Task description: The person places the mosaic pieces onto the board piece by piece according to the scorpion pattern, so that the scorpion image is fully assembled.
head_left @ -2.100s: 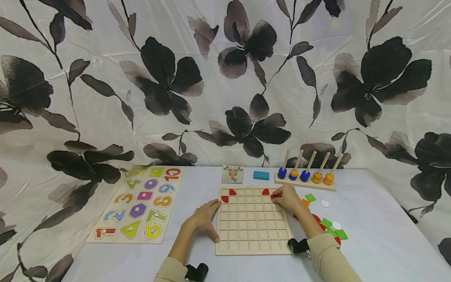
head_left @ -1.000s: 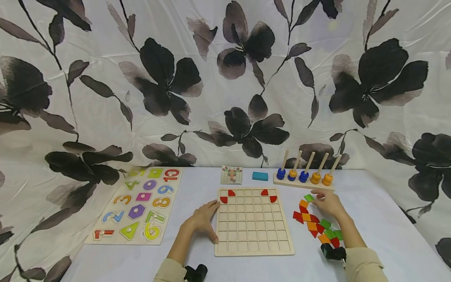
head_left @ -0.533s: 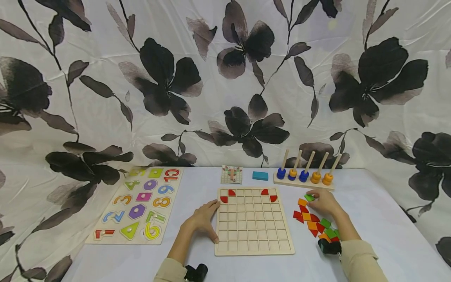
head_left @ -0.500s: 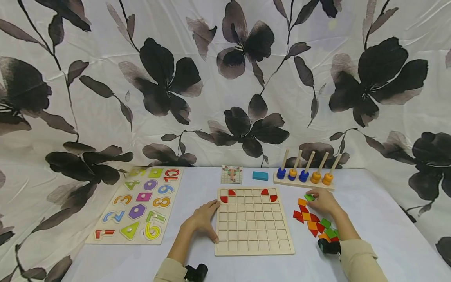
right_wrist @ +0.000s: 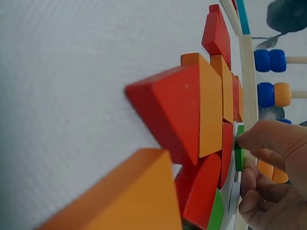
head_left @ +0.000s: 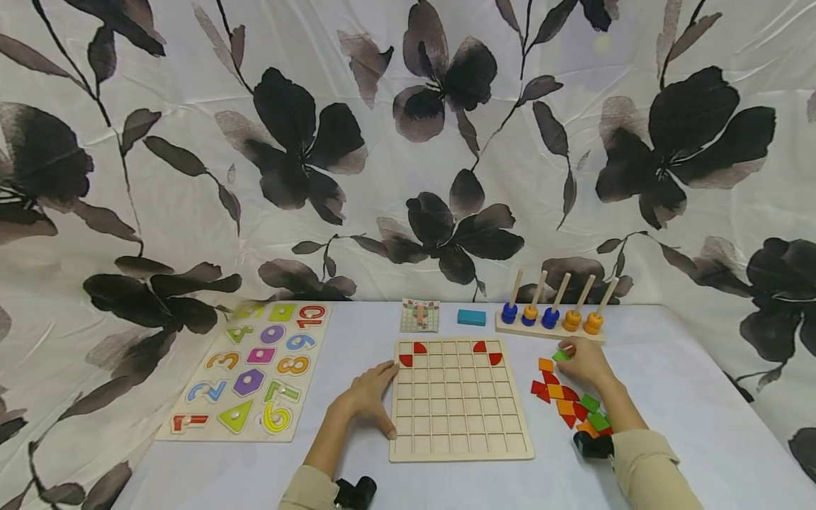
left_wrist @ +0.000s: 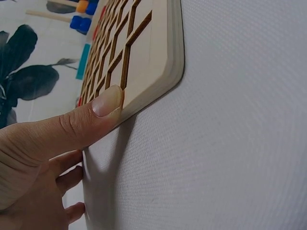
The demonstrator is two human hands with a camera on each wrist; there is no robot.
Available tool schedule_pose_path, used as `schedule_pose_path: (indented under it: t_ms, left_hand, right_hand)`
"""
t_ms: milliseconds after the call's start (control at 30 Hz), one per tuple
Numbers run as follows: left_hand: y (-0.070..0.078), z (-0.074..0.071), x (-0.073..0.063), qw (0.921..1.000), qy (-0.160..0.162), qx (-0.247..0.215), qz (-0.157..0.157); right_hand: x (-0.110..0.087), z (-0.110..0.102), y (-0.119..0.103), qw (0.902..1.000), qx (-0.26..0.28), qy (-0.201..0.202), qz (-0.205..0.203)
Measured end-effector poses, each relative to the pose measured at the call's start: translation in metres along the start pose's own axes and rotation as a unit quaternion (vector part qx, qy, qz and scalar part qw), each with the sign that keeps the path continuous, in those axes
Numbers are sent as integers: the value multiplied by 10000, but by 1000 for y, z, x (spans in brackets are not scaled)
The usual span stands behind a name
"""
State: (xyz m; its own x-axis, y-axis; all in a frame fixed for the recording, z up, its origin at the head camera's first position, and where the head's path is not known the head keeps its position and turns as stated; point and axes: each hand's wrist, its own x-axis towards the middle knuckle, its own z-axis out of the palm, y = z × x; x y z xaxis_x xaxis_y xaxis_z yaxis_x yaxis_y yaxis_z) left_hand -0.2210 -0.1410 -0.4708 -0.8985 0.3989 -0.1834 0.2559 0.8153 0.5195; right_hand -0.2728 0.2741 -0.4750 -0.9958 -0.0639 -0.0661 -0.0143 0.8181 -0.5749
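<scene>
Right hand [head_left: 585, 363] has left the board [head_left: 460, 399] and now pinches a green square [head_left: 560, 355] by the loose pieces [head_left: 554, 392] on the counter [head_left: 676, 397], so guess it's onto green. Left hand [head_left: 366, 395] is spread wide, thumb on the board's edge.

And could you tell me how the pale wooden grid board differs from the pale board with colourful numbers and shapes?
The pale wooden grid board is mostly unfilled, with four red quarter-round pieces; the pale board with colourful numbers and shapes is covered with figures. The left hand touches the grid board; neither hand touches the number board. Both lie flat on the white table.
</scene>
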Motion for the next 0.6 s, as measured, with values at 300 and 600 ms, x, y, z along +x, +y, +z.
schedule_pose_path:
  t_ms: [300,600]
  left_hand:
    - [1,0,-1,10000,22,-42,-11]
    - [1,0,-1,10000,58,3,-52]
  right_hand:
    - [-1,3,4,9980,548,317,29]
    - [-2,11,-17,9898,1241,575,-406]
